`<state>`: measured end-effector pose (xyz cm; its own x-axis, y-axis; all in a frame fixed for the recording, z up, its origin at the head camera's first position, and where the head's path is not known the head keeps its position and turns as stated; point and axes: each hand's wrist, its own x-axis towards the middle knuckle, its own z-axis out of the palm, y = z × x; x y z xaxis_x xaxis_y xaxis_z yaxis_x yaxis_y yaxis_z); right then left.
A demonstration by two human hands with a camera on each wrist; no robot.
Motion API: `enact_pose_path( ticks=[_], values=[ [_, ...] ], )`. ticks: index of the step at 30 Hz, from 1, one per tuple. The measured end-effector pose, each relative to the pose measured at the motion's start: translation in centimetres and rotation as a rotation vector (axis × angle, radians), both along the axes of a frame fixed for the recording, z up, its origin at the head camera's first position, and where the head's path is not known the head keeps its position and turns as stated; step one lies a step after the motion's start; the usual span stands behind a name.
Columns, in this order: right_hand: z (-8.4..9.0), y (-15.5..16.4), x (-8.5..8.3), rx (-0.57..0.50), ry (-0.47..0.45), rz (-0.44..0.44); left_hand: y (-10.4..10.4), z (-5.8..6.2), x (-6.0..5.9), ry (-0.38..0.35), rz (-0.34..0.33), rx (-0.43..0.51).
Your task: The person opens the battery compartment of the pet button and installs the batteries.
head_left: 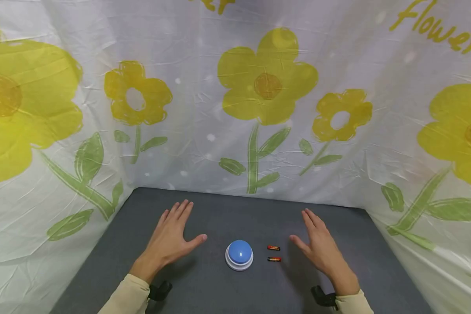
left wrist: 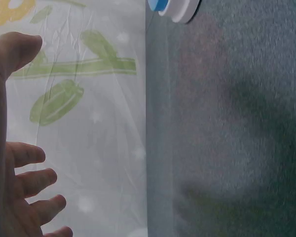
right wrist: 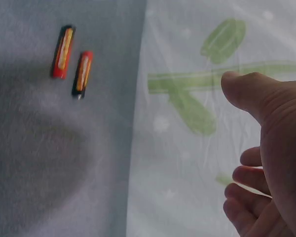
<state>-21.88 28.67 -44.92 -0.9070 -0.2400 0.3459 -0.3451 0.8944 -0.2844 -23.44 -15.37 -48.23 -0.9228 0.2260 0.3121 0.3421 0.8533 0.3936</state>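
A round push button (head_left: 240, 252) with a blue dome and a white base sits on the dark grey table between the hands. To its right lie two small red-and-black batteries, the farther battery (head_left: 273, 247) and the nearer battery (head_left: 274, 259), roughly parallel and apart. My left hand (head_left: 171, 237) hovers left of the button, fingers extended and thumb spread, holding nothing. On the other side my right hand (head_left: 319, 244) is held above the table, right of the batteries, its fingers extended and nothing in its grasp. In the left wrist view only the button's edge (left wrist: 180, 10) shows.
The grey tabletop (head_left: 220, 213) stretches under both hands. A white curtain (head_left: 196, 144) printed with yellow flowers encloses its back and sides. Each wrist wears a black camera mount, such as the left strap mount (head_left: 161, 291).
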Motion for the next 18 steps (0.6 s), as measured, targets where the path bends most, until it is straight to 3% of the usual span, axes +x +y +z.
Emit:
enact_pose_path(
  ticks=[7,18],
  values=[
    [0.0,-1.5,0.4,0.000,-0.013,0.041,1.3,-0.1,0.3,0.005,-0.051,0.028],
    [-1.8,-3.6,0.1,-0.015,-0.043,0.100,3.0,-1.6,0.8,-0.100,-0.085,0.090]
  ],
)
